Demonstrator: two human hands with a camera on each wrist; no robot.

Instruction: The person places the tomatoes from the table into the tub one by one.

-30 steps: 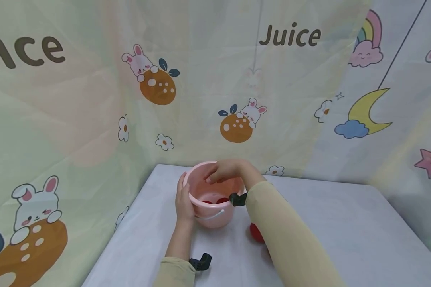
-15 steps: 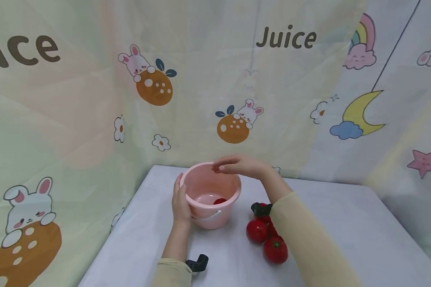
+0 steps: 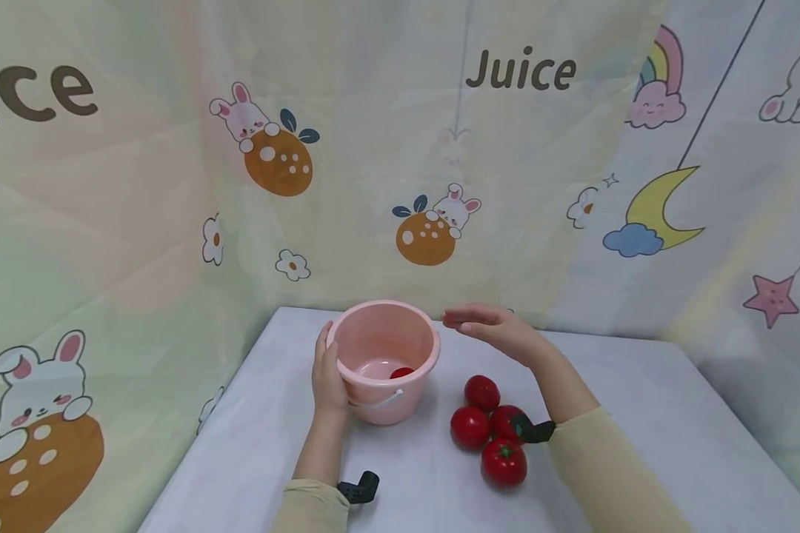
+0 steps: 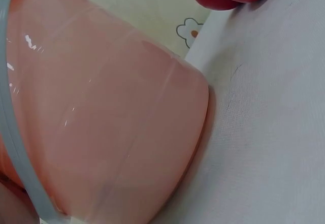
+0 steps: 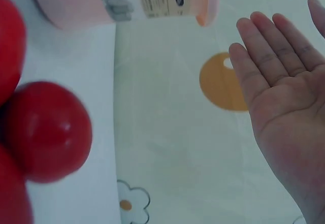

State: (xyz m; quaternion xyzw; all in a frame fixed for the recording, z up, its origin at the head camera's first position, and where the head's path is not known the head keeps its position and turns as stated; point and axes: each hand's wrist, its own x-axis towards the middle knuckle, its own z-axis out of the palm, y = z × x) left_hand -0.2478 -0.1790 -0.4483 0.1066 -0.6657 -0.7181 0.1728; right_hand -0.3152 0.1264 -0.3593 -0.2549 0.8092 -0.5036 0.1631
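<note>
My left hand [image 3: 329,379] is holding the pink bucket [image 3: 385,403] by its side, while my right hand [image 3: 496,331], flat and straight-fingered, is moving rightward from above it.

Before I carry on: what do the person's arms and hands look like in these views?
The left hand and right hand show no gloves. The left sleeve and right sleeve are plain pale yellow, ending on the forearms. A small black left wrist camera and right wrist camera sit by the cuffs; no cables visible.
</note>
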